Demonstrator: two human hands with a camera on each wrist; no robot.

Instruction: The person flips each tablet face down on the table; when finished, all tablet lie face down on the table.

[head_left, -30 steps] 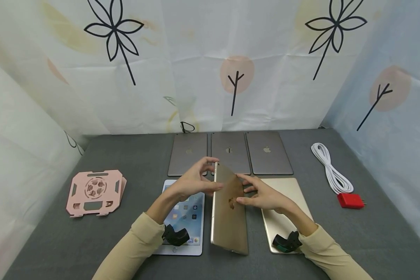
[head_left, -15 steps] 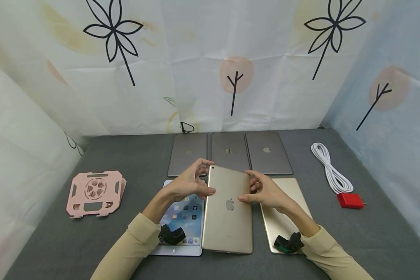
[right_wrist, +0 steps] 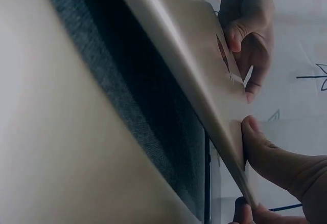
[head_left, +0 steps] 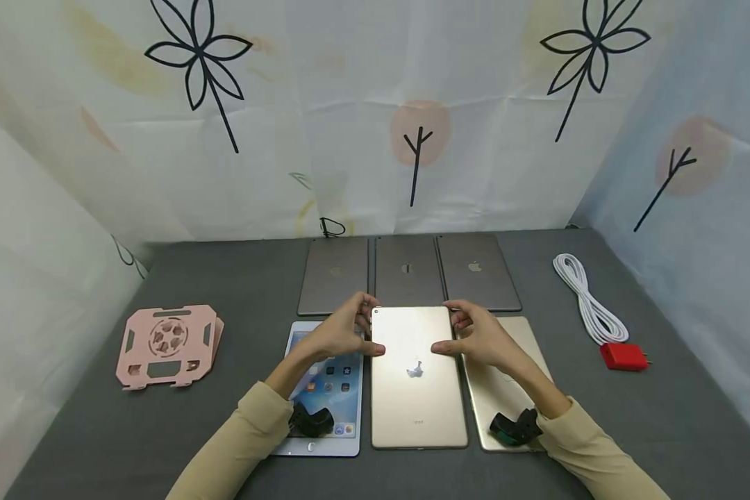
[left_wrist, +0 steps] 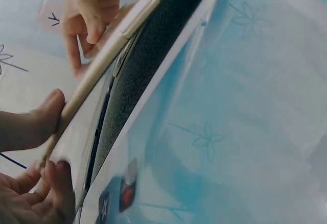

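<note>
A gold tablet (head_left: 417,403), back side up with its logo showing, is between both hands in the head view. My left hand (head_left: 340,332) pinches its left edge near the far corner, thumb on the back. On the opposite edge my right hand (head_left: 487,340) pinches likewise. Both wrist views show a gap under the tablet (right_wrist: 204,81); whether its near edge touches the table cannot be told. Left of it lies a white-framed tablet (head_left: 344,389) with a lit screen, partly under my left wrist. A second gold tablet (head_left: 496,396) lies face down beneath my right forearm.
Three grey tablets, a left one (head_left: 331,274), a middle one (head_left: 409,267) and a right one (head_left: 480,274), lie along the back. A pink stand (head_left: 169,347) sits at left. At right are a coiled white cable (head_left: 584,295) and a red charger (head_left: 623,356).
The gold tablet has turned from nearly edge-on to showing its whole back, and now stands straighter between the neighbouring tablets. Both hands have kept hold of it; the other things have stayed put.
</note>
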